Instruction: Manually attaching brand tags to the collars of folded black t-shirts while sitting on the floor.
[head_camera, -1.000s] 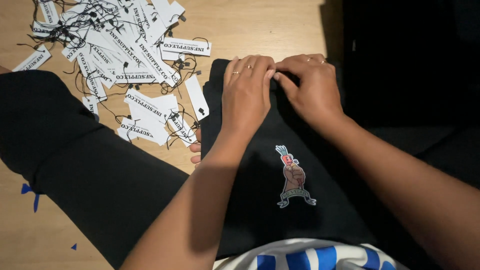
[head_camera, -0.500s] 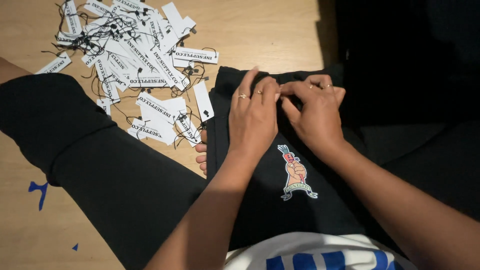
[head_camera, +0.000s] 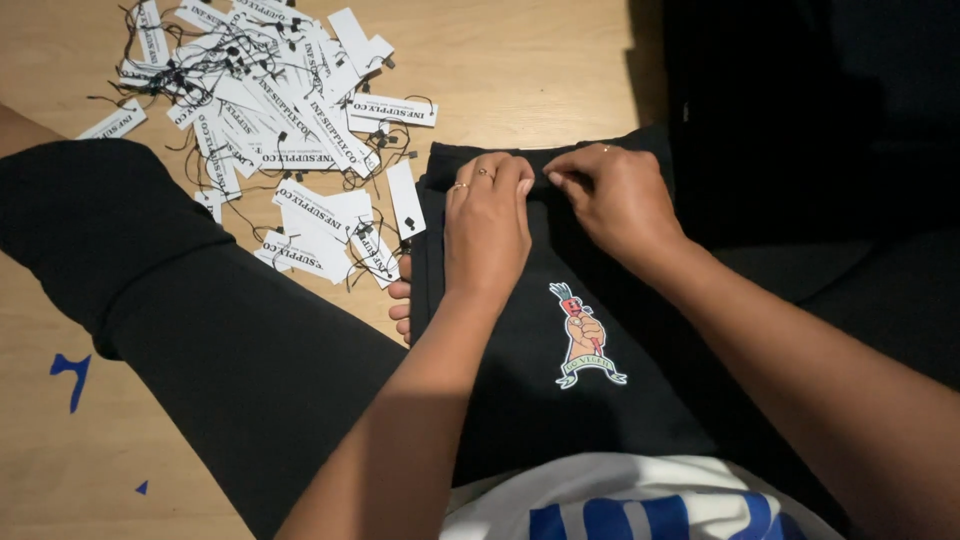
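A folded black garment (head_camera: 545, 400) with a small colourful printed figure (head_camera: 583, 335) lies across my lap. My left hand (head_camera: 488, 225) rests flat on its upper part, fingers together, rings on two fingers. My right hand (head_camera: 615, 200) pinches the cloth at the garment's top edge, just right of my left fingertips. Whether something small sits between the fingers is hidden.
A heap of white paper tags (head_camera: 270, 110) with black strings lies on the wooden floor (head_camera: 520, 60) at upper left. My black-clad leg (head_camera: 170, 300) stretches across the left. More black cloth (head_camera: 810, 110) is piled at upper right. Blue marks (head_camera: 70, 372) dot the floor.
Both hands stay on the garment's top edge, which sits lower in view as the camera tilted. My left fingers have flattened and closed together.
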